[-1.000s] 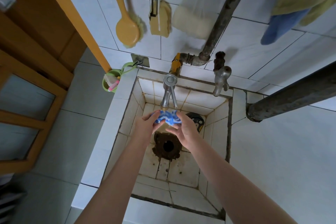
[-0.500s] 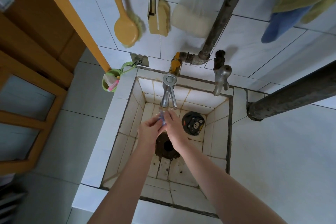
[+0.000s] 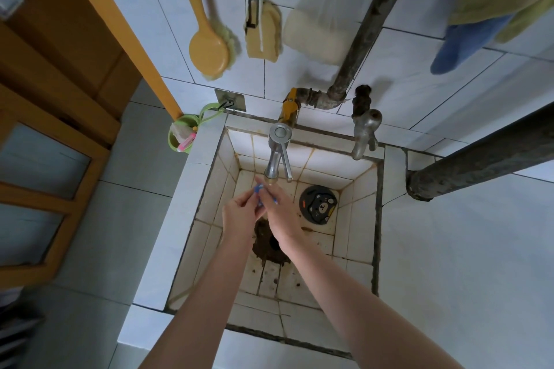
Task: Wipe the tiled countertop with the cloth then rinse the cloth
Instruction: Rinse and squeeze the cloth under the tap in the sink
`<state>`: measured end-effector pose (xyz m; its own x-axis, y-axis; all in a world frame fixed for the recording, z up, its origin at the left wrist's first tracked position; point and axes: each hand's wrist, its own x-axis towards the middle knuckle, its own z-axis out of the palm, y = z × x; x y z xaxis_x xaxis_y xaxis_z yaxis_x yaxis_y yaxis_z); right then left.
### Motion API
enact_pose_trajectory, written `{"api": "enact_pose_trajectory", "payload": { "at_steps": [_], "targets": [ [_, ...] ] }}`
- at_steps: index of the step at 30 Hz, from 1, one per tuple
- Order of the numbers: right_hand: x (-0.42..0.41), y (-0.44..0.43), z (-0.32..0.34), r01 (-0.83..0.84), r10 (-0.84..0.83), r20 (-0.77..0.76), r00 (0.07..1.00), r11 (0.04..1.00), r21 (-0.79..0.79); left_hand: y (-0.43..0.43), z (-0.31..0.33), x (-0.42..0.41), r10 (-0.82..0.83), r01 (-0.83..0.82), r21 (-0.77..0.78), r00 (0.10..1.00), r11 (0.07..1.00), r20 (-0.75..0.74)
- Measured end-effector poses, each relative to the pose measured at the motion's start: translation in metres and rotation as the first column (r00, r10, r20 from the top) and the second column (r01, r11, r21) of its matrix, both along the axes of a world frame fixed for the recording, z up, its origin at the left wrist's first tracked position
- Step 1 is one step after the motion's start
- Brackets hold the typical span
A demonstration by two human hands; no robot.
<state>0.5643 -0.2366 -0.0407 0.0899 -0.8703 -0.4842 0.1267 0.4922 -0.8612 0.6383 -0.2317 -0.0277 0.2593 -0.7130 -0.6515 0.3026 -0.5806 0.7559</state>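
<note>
A small blue cloth [image 3: 259,191] is squeezed between both my hands just under the spout of the silver tap [image 3: 275,156], over the tiled sink basin [image 3: 356,219]. My left hand [image 3: 239,214] presses it from the left and my right hand [image 3: 281,213] from the right, palms together. Only small blue bits of the cloth show between the fingers; the rest is hidden. The white tiled countertop [image 3: 449,249] spreads to the right of the sink.
A dark drain hole [image 3: 271,244] lies below my hands and a round black strainer [image 3: 319,204] leans at the basin's back right. A second tap [image 3: 364,133], pipes, hanging brushes and sponges line the wall. A green cup [image 3: 183,138] hangs left of the sink.
My hands have closed together around the cloth. It showed spread out and bunched between them a second ago; now it is almost fully covered.
</note>
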Motion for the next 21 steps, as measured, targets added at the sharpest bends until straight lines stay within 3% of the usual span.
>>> {"api": "enact_pose_trajectory", "payload": {
  "at_steps": [3,6,8,11,13,16,21],
  "targets": [
    [0.001,-0.007,-0.002,0.09,-0.084,-0.12,0.989,0.995,0.05,0.003,-0.001,-0.001,-0.024,0.025,-0.004,0.998,1.0,0.055],
    [-0.004,-0.013,-0.008,0.116,-0.109,-0.32,0.941,0.993,0.003,0.003,-0.001,0.0,-0.026,0.025,0.01,0.998,1.0,0.058],
    [-0.005,-0.01,-0.009,0.145,-0.142,-0.244,0.959,0.989,-0.005,-0.001,-0.001,0.0,0.011,-0.012,0.011,0.998,1.0,0.059],
    [-0.002,-0.001,-0.01,0.059,-0.06,-0.073,0.996,0.998,-0.026,-0.006,-0.002,-0.001,0.025,-0.025,-0.007,1.0,1.0,0.008],
    [-0.001,0.001,-0.012,0.042,-0.046,-0.098,0.994,0.998,-0.038,-0.006,-0.002,-0.003,-0.011,0.01,-0.014,0.999,1.0,-0.031],
    [-0.005,-0.006,-0.009,0.06,-0.065,-0.187,0.98,0.998,-0.029,-0.003,-0.002,-0.002,-0.051,0.051,-0.013,0.998,0.999,0.045],
    [-0.017,-0.015,-0.01,0.257,-0.229,-0.188,0.955,0.956,0.142,-0.003,-0.002,0.011,-0.044,0.045,0.009,0.997,0.999,-0.06]
  ]
}}
